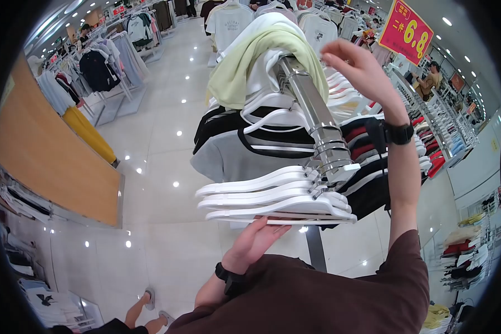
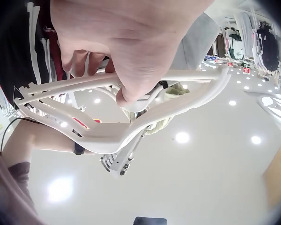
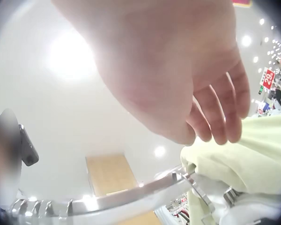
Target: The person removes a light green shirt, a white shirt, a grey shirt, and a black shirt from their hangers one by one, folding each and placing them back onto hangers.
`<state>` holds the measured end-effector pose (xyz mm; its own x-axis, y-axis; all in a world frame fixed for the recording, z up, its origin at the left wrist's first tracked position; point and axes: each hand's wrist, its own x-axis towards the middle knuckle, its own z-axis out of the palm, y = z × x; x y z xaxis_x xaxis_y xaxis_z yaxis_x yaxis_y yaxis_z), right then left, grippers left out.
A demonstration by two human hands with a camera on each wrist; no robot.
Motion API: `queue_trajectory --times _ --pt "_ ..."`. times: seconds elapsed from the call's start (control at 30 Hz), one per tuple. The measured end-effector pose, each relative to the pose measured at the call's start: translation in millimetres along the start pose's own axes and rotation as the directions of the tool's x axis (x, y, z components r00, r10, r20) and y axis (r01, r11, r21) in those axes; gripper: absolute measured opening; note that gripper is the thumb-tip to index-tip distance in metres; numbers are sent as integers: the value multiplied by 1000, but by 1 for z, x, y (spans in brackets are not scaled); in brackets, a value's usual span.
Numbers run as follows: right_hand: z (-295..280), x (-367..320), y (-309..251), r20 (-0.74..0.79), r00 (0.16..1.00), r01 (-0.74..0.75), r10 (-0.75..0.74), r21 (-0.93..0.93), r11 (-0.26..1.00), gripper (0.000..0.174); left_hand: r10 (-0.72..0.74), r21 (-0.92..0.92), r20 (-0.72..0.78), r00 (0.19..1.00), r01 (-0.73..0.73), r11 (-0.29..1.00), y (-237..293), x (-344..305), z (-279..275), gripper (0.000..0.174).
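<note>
Several white hangers (image 1: 250,212) hang in a bunch at the near end of a chrome rail (image 1: 309,100), with no clothes on them. From below, my left hand (image 1: 252,243) grips the bottom bar of the nearest ones; its thumb crosses the bar of a white hanger (image 2: 107,145) in the left wrist view. My right hand (image 1: 357,69) is raised beside the rail's far end, fingers loosely bent and holding nothing. Close by its fingertips, a pale green garment (image 3: 253,150) lies draped over the rail on top of white cloth.
A grey T-shirt with black trim (image 1: 250,158) and dark clothes hang below the rail. A wooden panel (image 1: 55,133) stands at left. A red price sign (image 1: 406,32) is at upper right. Clothes racks line both sides; another person's legs (image 1: 136,312) show at lower left.
</note>
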<state>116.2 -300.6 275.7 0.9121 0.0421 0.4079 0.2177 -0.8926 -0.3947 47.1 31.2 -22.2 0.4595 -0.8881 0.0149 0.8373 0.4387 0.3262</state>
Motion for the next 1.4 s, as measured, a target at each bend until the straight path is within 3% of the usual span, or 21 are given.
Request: queue_trajectory --times 0.03,0.1,0.17,0.23,0.3,0.33,0.47,0.53,0.7,0.77,0.8,0.83,0.9,0.93,1.0,1.03,1.1,1.13,1.2,1.27,1.4 --pt "1 7 -6 -87 992 87 -88 -11 996 34 -25 -44 7 1000 25 999 1 1 -2 60" --pt "10 21 -18 -76 996 37 -39 -27 999 44 -51 -77 -3 999 51 996 2 7 -7 56" --pt "25 39 -18 -144 977 135 -157 -154 979 52 -74 -112 -9 997 72 991 4 11 -7 52" --pt "33 53 -22 -160 972 149 -171 -143 979 53 -93 -116 -71 993 85 990 8 10 -4 47" --pt "33 64 -28 -118 985 82 -128 -334 939 49 -99 -105 -96 990 89 990 12 8 -7 46" --pt "34 66 -33 -131 987 61 -97 -251 966 41 -111 -97 -122 986 100 990 13 6 -10 45" --pt "33 73 -33 -92 987 102 -130 -262 960 36 -125 -101 -171 977 109 989 14 1 -32 44" --pt "34 72 -35 -178 942 245 -284 -215 945 30 -137 -101 -162 977 122 987 16 1 -36 43" --pt "21 71 -35 -309 938 166 -156 5 986 27 -130 -72 -174 976 119 990 18 2 -30 40" --pt "9 70 -37 -497 866 120 -55 101 988 25 -140 -69 -163 977 130 989 18 2 -31 39" --pt "3 74 -25 -575 814 146 -83 64 987 28 -149 -59 -146 978 142 988 18 2 -32 38" --pt "-5 72 -22 -575 814 146 -83 64 987 28 -159 -50 -131 979 154 987 18 1 -34 37" --pt "-24 67 -21 -731 676 270 -95 125 955 48 -158 -76 -131 979 149 986 17 -1 -34 36" --pt "-31 63 -27 -731 676 272 -97 125 954 48 -156 -101 -130 979 144 984 16 -1 -34 34" --pt "-45 51 -41 -826 551 312 -119 71 947 46 -152 -104 -132 980 138 985 15 -2 -32 32" --pt "-53 47 -45 -827 549 313 -120 71 947 46 -149 -107 -134 980 135 985 14 -3 -30 30" --pt "-70 37 -52 -916 335 392 -220 -77 917 39 -157 -91 -118 981 146 985 12 -3 -29 30" --pt "-79 28 -56 -918 331 389 -218 -78 918 39 -164 -78 -101 981 156 985 11 -3 -28 30" --pt "-101 2 -64 -931 349 548 -108 110 829 33 -175 -77 -96 980 168 983 7 -2 -28 31" --pt "-131 -34 -61 -936 337 561 -97 117 820 33 -187 -76 -93 978 181 981 0 -1 -27 31" --pt "-137 -101 -76 -947 314 624 -66 153 767 33 -255 -44 -55 965 253 966 -12 2 -23 30"
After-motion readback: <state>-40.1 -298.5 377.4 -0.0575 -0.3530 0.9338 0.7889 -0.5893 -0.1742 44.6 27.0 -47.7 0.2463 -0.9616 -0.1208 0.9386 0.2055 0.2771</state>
